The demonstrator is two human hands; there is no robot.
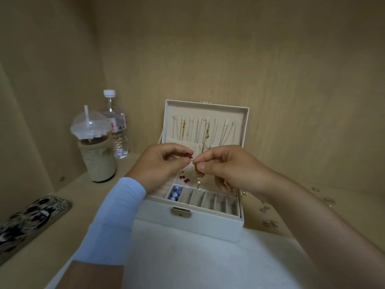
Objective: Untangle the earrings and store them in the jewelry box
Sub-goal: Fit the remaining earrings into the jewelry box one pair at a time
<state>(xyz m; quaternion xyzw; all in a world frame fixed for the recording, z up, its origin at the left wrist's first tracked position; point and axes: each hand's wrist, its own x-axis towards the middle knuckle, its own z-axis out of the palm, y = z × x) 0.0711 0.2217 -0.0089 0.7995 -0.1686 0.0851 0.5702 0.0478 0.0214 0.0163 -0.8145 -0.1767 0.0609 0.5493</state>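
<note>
A white jewelry box (208, 226) stands open on the shelf, its lid upright with several chains hanging inside. Over the box, my left hand (164, 163) pinches a small red earring (189, 155) between thumb and fingertips. My right hand (231, 167) pinches a dangling gold earring with a pearl (199, 179) that hangs down over the tray. The two hands almost meet. Red earrings (184, 178) lie in a tray compartment, and blue and white pieces (176, 193) fill another at the front left.
An iced drink cup with a straw (94, 151) and a water bottle (117, 130) stand at the back left. A patterned phone case (31, 220) lies at the left edge. Several small silver earrings (270, 223) are scattered on the shelf right of the box. A white cloth (198, 261) lies in front.
</note>
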